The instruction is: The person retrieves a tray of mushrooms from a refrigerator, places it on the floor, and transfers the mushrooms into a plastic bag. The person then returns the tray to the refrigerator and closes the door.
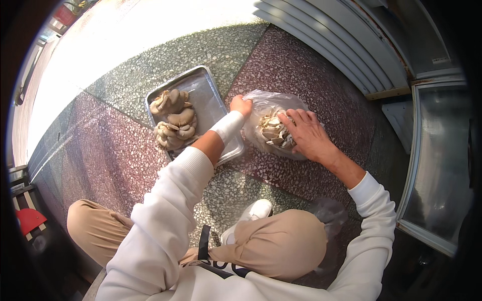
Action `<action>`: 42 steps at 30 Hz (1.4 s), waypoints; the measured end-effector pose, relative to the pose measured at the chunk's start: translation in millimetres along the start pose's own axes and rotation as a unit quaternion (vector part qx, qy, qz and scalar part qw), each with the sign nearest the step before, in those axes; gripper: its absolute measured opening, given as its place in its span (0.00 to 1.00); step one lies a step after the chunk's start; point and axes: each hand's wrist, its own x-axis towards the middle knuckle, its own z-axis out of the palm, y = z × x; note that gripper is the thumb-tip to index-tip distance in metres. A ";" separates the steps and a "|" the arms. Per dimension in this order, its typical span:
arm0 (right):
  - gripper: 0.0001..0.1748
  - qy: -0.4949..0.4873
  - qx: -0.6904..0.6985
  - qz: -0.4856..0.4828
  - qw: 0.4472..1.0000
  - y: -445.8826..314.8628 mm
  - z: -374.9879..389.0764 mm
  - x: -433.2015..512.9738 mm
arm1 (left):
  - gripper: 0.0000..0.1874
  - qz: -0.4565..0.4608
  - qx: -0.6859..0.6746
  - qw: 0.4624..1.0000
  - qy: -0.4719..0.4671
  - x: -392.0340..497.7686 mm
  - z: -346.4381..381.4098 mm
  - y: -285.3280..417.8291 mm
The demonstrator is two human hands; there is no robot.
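My left hand (241,105), with a white wrap around its wrist, pinches the rim of a clear plastic bag (276,97). Pale, torn mushroom pieces (276,131) lie inside the open bag. My right hand (307,133) rests at the right side of these pieces, fingers spread and curved over them; whether it grips any is hidden. Left of the bag, a shallow metal tray (203,84) lies on the floor, partly under my left forearm. Clusters of grey-brown oyster mushrooms (181,117) sit along its left side.
The speckled terrazzo floor (150,71) has strong sunlight at upper left. A ribbed white metal panel (331,41) stands at upper right, a glass-paned frame (414,150) at right. My white shoe (260,209) is below the tray. Another clear plastic bag (330,216) lies beside my knee.
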 end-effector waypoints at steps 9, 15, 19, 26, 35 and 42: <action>0.69 -0.027 0.081 -0.054 0.995 17.4 11.4 9.5 | 0.18 -0.035 -0.112 0.988 -0.099 -39.7 -11.9 -31.9; 0.68 -0.048 0.115 -0.013 0.992 18.7 -0.1 -1.9 | 0.12 -0.089 -0.240 0.959 -0.123 -87.2 -30.7 11.0; 0.58 -0.032 0.147 -0.053 0.987 16.0 6.8 5.8 | 0.11 -0.062 -0.216 0.968 -0.110 -92.0 -35.9 -3.9; 0.49 -0.079 0.401 0.110 0.906 29.6 -27.5 19.5 | 0.09 -0.085 -0.323 0.933 -0.132 -108.0 -28.3 -8.8; 0.46 0.049 0.716 0.200 0.667 92.9 -2.1 0.8 | 0.11 -0.130 -0.354 0.913 -0.152 -119.6 -20.0 2.2; 0.30 0.122 0.919 0.136 0.348 47.5 37.0 87.0 | 0.13 -0.088 -0.351 0.919 -0.157 -122.4 -18.0 -0.9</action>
